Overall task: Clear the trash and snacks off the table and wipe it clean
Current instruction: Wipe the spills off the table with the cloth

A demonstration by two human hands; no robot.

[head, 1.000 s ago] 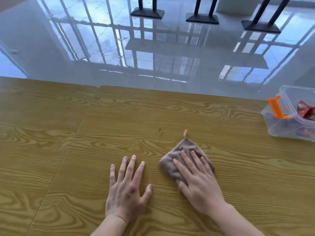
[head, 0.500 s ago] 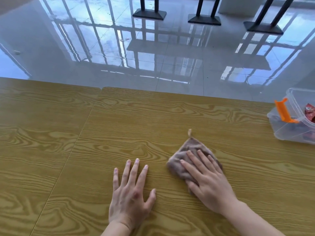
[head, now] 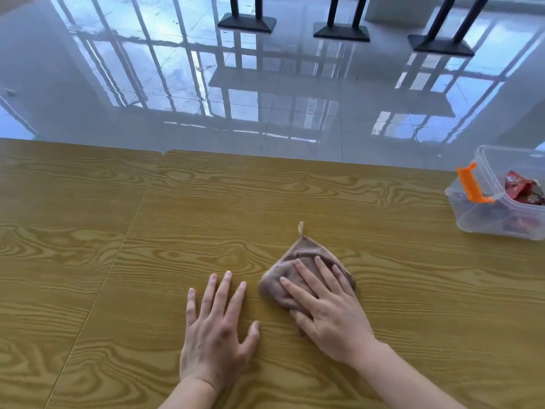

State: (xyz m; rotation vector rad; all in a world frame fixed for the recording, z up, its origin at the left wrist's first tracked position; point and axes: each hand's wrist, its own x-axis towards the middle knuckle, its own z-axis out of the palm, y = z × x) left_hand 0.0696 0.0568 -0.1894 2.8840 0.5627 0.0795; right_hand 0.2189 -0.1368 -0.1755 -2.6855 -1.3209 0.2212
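Currently, head view only. Cloth (head: pixel 298 261): brown-grey, folded to a rough triangle, small hanging loop at its far tip, lying on the tabletop (head: pixel 295 202) near the near edge, right of centre. Right hand (head: pixel 327 308) lies flat on the cloth, fingers spread wide and pressing down, not gripping. Left hand (head: pixel 216 329) rests palm-down on bare wood just beside the cloth, fingers wide, holding nothing. Clear plastic box (head: pixel 477 214) with orange latch (head: pixel 469 184) sits at the right edge, red snack wrapper (head: pixel 523 191) inside. Surface: yellow wood-grain laminate with a seam left of centre. Beyond the far edge, glossy grey floor tiles (head: pixel 295 98) reflect windows; black table bases (head: pixel 342 32) stand on them.
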